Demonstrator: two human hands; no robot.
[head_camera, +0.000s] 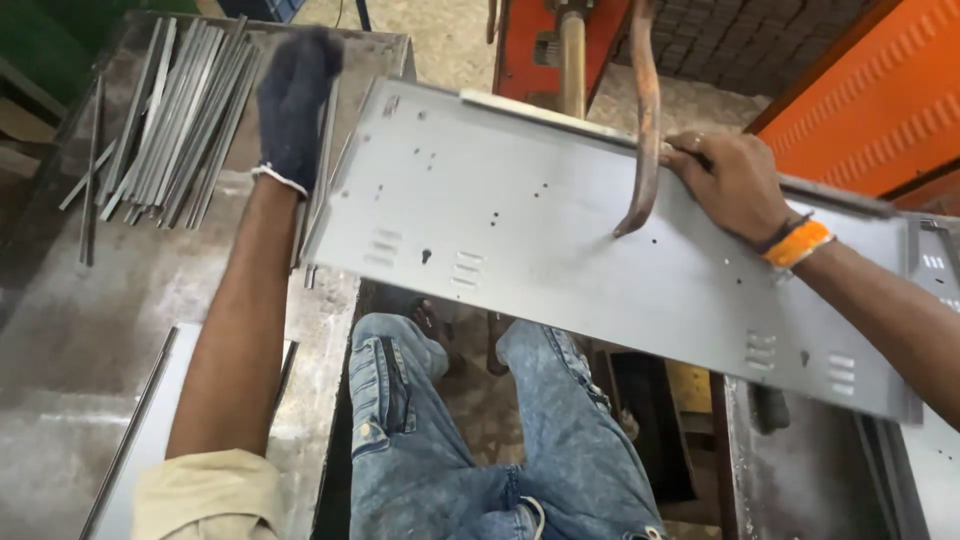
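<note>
A long grey sheet-metal panel with small holes and louvre slots lies tilted across my lap. My right hand, bare with an orange wristband, grips its far edge. A curved copper welding arm comes down onto the panel just left of that hand. My left hand, in a dark knit glove, reaches past the panel's left end over a pile of thin metal strips on the workbench. Whether the gloved fingers hold a strip is hidden.
An orange machine body with a vertical copper rod stands behind the panel. More grey panels are stacked at the right. A flat sheet lies on the bench near my left elbow. An orange wall is at top right.
</note>
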